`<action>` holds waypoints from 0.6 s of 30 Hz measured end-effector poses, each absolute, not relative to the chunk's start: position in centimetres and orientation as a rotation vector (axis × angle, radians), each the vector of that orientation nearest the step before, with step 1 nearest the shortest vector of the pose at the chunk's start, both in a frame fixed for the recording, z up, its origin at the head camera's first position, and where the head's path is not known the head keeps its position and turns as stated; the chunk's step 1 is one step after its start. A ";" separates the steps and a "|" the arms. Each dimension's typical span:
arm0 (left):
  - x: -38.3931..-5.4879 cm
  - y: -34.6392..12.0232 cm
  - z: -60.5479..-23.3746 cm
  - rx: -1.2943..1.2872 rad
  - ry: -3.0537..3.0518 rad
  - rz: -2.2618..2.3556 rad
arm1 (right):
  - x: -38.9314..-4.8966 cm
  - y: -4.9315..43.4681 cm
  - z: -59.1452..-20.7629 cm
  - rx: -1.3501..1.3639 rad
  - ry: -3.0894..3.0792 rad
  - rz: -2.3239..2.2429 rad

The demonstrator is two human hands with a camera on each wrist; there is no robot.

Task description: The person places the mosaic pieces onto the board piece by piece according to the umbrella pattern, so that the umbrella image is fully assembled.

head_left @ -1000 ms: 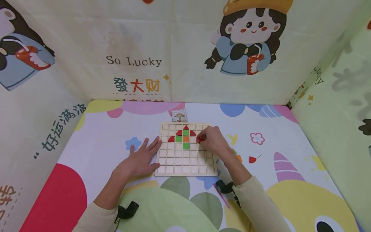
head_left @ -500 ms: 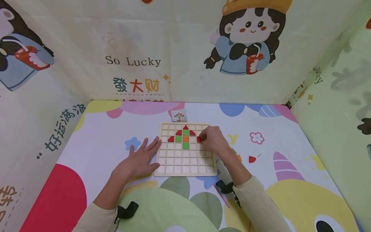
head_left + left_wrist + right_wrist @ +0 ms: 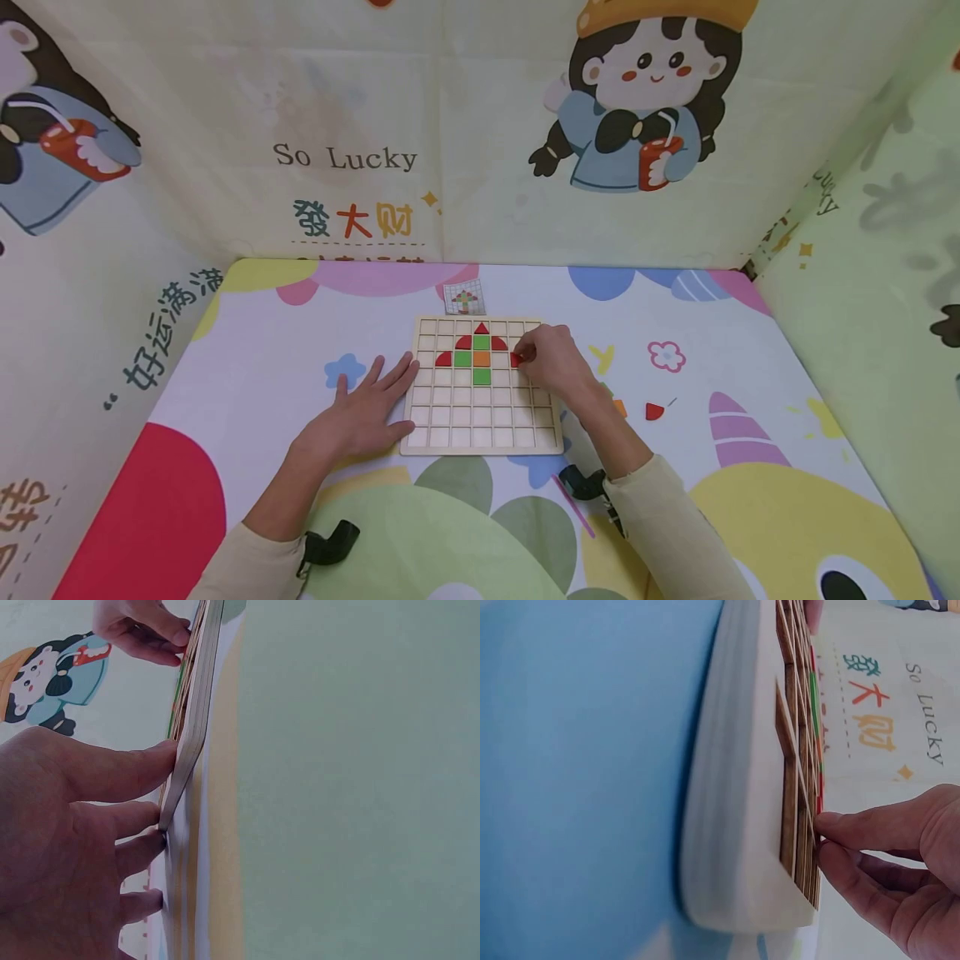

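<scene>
A pale wooden grid board (image 3: pixel 450 417) lies flat on the table. Set in its cells are a red triangle tile (image 3: pixel 482 328), several green square tiles (image 3: pixel 481 377), an orange square tile (image 3: pixel 481 359) and red curved-edge tiles (image 3: pixel 444 359). My right hand (image 3: pixel 553 362) pinches a red tile (image 3: pixel 514 360) between thumb and fingertips at a cell on the board's right side; the fingers hide part of it. My left hand (image 3: pixel 363 417) lies spread along the left edge. In the left wrist view its thumb (image 3: pixel 135 769) reaches the board's rim.
Behind the board lies a small printed card (image 3: pixel 464 297) with a coloured pattern on a grid. To the right are a loose red tile (image 3: pixel 655 412) and an orange tile (image 3: pixel 619 408), partly behind the right forearm. A printed cloth wall (image 3: pixel 480 217) stands behind the table.
The pinched red tile has shifted very slightly to the right at the same cell. The left hand and the board stay as they were.
</scene>
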State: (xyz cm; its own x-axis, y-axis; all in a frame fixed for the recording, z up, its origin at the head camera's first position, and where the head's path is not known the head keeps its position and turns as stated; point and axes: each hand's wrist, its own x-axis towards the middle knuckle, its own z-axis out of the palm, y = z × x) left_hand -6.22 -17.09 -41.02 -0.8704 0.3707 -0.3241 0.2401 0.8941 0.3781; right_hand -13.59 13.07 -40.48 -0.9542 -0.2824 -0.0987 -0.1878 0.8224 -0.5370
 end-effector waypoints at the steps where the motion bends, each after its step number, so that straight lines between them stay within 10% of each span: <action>1: -6.2 -17.1 -41.0 0.448 2.666 0.465 | -13.6 13.1 -40.5 -0.368 2.832 -0.806; 18: -6.4 -16.9 -41.2 0.426 2.669 0.444 | -13.1 13.9 -40.2 -0.363 2.847 -0.866</action>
State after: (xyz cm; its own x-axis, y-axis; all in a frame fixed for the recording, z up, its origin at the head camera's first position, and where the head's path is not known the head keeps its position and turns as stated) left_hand -6.37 -16.90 -41.19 -0.8737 0.3544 -0.3331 0.2276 0.9032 0.3639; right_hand -13.13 13.90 -40.25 -0.9605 -0.2702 -0.0667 -0.1873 0.8049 -0.5631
